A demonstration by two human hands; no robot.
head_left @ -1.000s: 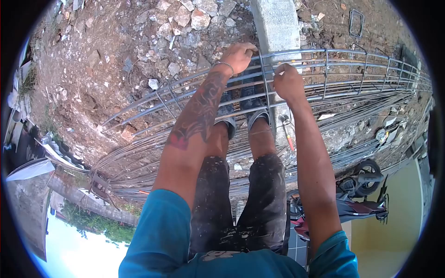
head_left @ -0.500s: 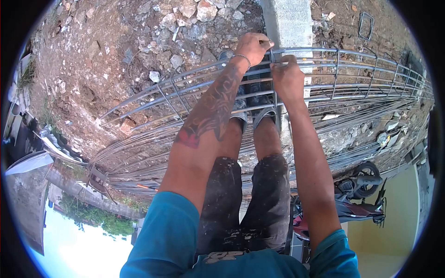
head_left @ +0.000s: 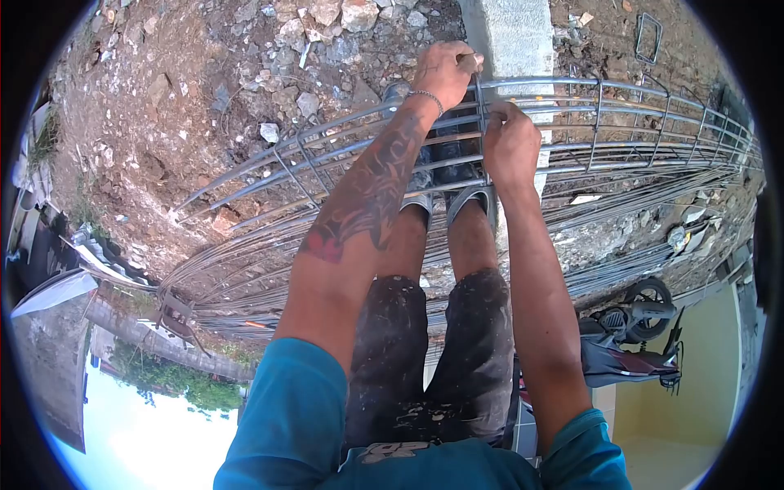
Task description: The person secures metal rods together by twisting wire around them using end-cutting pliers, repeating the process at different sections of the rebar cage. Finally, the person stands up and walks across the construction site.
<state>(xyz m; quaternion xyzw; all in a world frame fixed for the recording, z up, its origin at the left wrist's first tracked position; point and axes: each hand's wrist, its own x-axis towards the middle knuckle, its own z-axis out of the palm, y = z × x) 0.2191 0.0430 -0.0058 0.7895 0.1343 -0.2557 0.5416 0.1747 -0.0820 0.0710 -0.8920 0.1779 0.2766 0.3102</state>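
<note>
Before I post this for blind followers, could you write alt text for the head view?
A person's left hand and right hand, both bare, are close together at a crosspiece of a long steel-bar cage. The cage crosses a pale concrete beam above rubble-strewn ground; a motorbike stands at the right.

Teal sleeves and black trousers flecked with pale spots fill the lower centre. Dark swirls with a red patch mark the tattoo at centre.
</note>
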